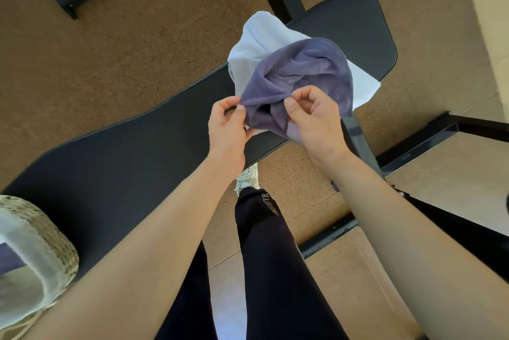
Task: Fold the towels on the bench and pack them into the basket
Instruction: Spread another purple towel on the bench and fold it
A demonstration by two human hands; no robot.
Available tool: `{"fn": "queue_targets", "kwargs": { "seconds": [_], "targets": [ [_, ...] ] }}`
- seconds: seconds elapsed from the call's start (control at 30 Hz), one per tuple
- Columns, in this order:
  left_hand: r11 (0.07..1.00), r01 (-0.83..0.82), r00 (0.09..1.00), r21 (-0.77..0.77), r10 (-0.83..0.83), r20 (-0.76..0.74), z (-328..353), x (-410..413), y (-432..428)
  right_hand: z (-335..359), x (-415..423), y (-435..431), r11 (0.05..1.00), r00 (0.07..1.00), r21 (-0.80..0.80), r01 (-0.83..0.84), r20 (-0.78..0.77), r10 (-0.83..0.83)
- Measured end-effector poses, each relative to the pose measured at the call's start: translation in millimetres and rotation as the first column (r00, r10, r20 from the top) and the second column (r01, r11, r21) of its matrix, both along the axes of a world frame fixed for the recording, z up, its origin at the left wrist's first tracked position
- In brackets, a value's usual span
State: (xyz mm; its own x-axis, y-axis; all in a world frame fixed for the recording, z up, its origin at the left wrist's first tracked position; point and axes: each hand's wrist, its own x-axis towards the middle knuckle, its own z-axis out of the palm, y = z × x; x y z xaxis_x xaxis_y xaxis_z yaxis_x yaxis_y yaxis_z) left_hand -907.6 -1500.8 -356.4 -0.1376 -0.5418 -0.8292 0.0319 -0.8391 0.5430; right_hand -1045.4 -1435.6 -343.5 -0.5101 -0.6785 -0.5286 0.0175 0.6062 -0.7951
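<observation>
Both hands pinched the purple towel [300,75] over the bench [137,152]: left hand [227,130] on its left edge, right hand [316,122] on the near edge, fingers curled. White towel [261,39] lay beneath it on the bench. Basket [55,240] sat at the bench's left end.
</observation>
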Motion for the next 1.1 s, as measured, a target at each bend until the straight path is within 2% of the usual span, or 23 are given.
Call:
{"fn": "queue_targets", "kwargs": {
  "seconds": [0.1,0.23,0.33,0.4,0.43,0.5,0.53,0.57,0.63,0.67,0.73,0.77,0.87,0.93,0.97,1.0,1.1],
  "targets": [
    [0.999,0.02,1.0,-0.043,-0.019,0.02,5.3,5.8,-8.6,6.7,0.7,-5.1,1.0,1.0,-0.012,0.003,-0.01,-0.003],
    [0.945,0.229,0.972,-0.234,-0.209,0.11,15.6,17.6,-23.0,26.1,-2.6,-21.3,0.99,0.988,-0.01,-0.142,-0.07,0.141],
    [0.872,0.37,0.927,-0.322,-0.367,0.07,33.0,41.1,-34.8,44.5,-10.9,-33.0,0.962,0.953,-0.003,-0.274,-0.135,0.271],
    [0.697,0.612,0.783,-0.373,-0.599,0.165,40.8,69.5,-45.2,57.1,-16.0,-39.7,0.925,0.915,0.022,-0.378,-0.143,0.377],
    [0.554,0.743,0.658,-0.376,-0.707,0.259,41.7,86.1,-51.0,61.6,-16.4,-43.1,0.899,0.889,0.048,-0.436,-0.132,0.438],
    [0.268,0.918,0.382,-0.294,-0.797,0.467,41.9,120.1,-59.9,63.8,-9.5,-52.6,0.816,0.814,0.111,-0.567,-0.079,0.576],
    [0.201,0.953,0.293,-0.227,-0.804,0.517,39.7,135.6,-61.6,62.1,-3.4,-57.0,0.76,0.762,0.146,-0.633,-0.059,0.645],
    [0.2,0.964,0.263,-0.174,-0.803,0.535,38.5,152.6,-60.8,58.9,5.7,-61.0,0.686,0.691,0.188,-0.702,-0.054,0.721],
    [0.272,0.959,0.267,-0.077,-0.784,0.56,30.3,194.7,-61.8,48.2,28.7,-69.1,0.527,0.53,0.267,-0.807,-0.068,0.845],
    [0.285,0.958,0.246,-0.027,-0.77,0.589,23.1,217.0,-60.9,43.6,36.7,-71.8,0.477,0.476,0.292,-0.829,-0.077,0.876],
    [0.287,0.956,0.185,0.06,-0.751,0.634,8.9,252.1,-57.2,33.3,38.9,-73.3,0.433,0.435,0.316,-0.845,-0.068,0.898],
    [0.327,0.941,0.199,0.089,-0.744,0.638,5.2,272.4,-53.8,25.4,45.1,-71.7,0.397,0.403,0.326,-0.858,-0.052,0.914],
    [0.492,0.865,0.325,0.102,-0.702,0.634,-7.2,322.3,-35.6,1.7,68.2,-58.9,0.27,0.291,0.375,-0.887,-0.001,0.957],
    [0.566,0.819,0.386,0.09,-0.661,0.643,-10.8,346.1,-23.2,-14.4,82.9,-47.5,0.2,0.23,0.422,-0.884,0.02,0.973],
    [0.573,0.813,0.381,0.105,-0.66,0.647,-11.9,356.5,-18.8,-21.6,88.9,-42.8,0.178,0.215,0.436,-0.882,0.036,0.976],
    [0.549,0.823,0.338,0.145,-0.679,0.652,-12.4,366.4,-15.1,-28.8,94.4,-39.2,0.159,0.205,0.455,-0.876,0.054,0.977],
    [0.385,0.883,0.134,0.268,-0.754,0.643,-12.4,392.0,-10.7,-49.5,105.6,-35.3,0.157,0.212,0.531,-0.833,0.044,0.976]
  ]
}}
